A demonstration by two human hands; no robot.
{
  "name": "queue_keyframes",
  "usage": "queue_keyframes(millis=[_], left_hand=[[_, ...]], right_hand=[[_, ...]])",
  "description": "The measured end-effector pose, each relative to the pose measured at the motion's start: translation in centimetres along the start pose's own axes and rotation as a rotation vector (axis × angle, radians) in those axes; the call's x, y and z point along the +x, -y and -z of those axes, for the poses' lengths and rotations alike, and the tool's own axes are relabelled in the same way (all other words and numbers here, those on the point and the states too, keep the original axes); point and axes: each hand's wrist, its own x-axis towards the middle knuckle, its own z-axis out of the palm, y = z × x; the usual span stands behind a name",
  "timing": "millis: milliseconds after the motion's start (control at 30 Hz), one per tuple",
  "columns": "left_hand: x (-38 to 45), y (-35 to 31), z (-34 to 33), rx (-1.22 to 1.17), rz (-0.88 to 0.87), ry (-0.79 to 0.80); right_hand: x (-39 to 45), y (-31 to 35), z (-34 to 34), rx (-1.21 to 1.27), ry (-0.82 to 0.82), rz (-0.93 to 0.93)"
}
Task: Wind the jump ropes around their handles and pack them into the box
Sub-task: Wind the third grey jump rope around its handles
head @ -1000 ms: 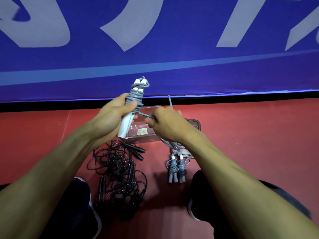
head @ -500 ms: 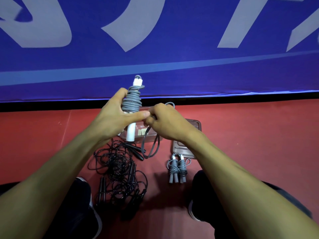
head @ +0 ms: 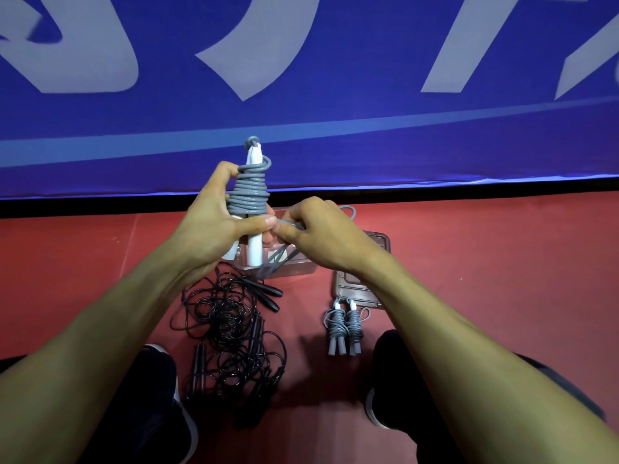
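Red sports flooring (head: pixel 469 262) runs to a blue lettered banner (head: pixel 335 135). Left hand (head: pixel 207 226) grips the white handles wound in grey rope (head: pixel 249 195); right hand (head: pixel 321 229) pinches its loose tail over the far clear plastic box (head: pixel 294 267). Slack there could unravel the coils.

Bare forearms (head: pixel 110 333), dark trousers, black shoes (head: pixel 174 413) (white-edged soles).

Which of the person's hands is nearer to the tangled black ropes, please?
Left. The left hand is above the black ropes; the right hand is farther right.
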Motion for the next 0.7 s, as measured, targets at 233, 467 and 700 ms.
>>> queue_keyframes(millis=[233,467,700], left_hand=[[-0.4,-0.8,-0.9,-0.226,0.074,0.035],[-0.5,-1.1,-1.0,-0.319,0.140,0.081],[-0.2,-0.3,-0.8,-0.078,0.085,0.066]], right_hand=[[-0.1,-0.2,0.3,0.025,-0.014,-0.004],[0.1,-0.2,-0.1,-0.012,-0.023,-0.003],[0.2,-0.1,-0.3,-0.007,-0.027,0.016]])
